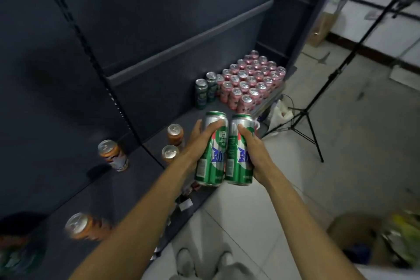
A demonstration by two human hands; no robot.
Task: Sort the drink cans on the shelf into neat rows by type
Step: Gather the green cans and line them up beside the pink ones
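Left hand grasps one green can, right hand another — cans touching, held over the shelf front edge; bare shelf between pink cans and, probably, orange cans.

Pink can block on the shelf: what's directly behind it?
Behind the pink can block only the shelf's dark back panel shows, no further cans. Two dark green cans stand at its left side, not behind. The shelf floor under the block is covered by the cans.
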